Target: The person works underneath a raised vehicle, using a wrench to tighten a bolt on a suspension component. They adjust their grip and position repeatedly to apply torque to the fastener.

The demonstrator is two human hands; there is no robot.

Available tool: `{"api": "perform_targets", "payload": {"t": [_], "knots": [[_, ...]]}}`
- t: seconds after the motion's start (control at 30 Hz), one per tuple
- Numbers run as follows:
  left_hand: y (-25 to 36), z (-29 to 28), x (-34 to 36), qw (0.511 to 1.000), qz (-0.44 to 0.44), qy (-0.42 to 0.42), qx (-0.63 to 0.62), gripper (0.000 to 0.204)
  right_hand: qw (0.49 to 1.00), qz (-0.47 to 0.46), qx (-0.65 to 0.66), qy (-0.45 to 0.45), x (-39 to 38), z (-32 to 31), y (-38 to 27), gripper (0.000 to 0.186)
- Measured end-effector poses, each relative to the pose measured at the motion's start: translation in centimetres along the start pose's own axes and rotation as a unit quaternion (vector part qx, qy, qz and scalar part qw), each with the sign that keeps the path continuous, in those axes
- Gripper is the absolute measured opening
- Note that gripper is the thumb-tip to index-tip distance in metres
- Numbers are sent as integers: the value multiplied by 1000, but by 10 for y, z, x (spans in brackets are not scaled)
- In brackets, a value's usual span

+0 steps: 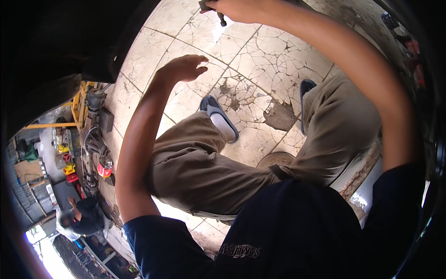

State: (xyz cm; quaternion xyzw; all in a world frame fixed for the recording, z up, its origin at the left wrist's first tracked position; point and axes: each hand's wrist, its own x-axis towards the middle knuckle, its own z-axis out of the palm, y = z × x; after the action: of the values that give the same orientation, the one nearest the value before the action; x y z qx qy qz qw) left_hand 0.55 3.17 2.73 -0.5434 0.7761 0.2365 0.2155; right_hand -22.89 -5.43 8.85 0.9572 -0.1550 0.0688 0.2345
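My right hand (pixel 227 9) is at the top edge, its fingers closed on a small dark metal piece (pixel 203 5), with a dark bolt-like part (pixel 222 18) hanging just below. What exactly it is cannot be made out. My left hand (pixel 186 68) hangs in the air above the cracked tiles, fingers apart, holding nothing. My legs in olive trousers and my slippered feet (pixel 218 116) are below my arms.
Cracked tile floor (pixel 258 65) surrounds me, with a broken patch. A large black surface (pixel 60 37) fills the upper left. At the left lie mechanical parts (pixel 90 139) beside a yellow frame (pixel 51 125). Another person (pixel 86 216) is farther back at lower left.
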Motion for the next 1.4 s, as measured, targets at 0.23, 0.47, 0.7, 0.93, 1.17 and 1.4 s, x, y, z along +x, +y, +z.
{"api": "perform_targets", "payload": {"t": [0.23,0.47,0.7,0.93,1.17,1.4], "knots": [[24,-5,40,960,172,218,-17,49,995,52,85,21,0,23,6,35],[8,-19,80,898,160,408,-27,30,997,-10,71,12,3,2,1,29],[41,-32,75,911,65,293,-284,31,997,25,65,42,11,19,10,29],[41,-26,85,876,34,299,-377,25,998,38,39,31,9,18,6,30],[31,-12,97,880,106,290,-361,26,999,21,14,40,-6,26,1,28],[31,-18,93,878,97,262,-388,29,998,18,31,54,-3,17,4,31]]}}
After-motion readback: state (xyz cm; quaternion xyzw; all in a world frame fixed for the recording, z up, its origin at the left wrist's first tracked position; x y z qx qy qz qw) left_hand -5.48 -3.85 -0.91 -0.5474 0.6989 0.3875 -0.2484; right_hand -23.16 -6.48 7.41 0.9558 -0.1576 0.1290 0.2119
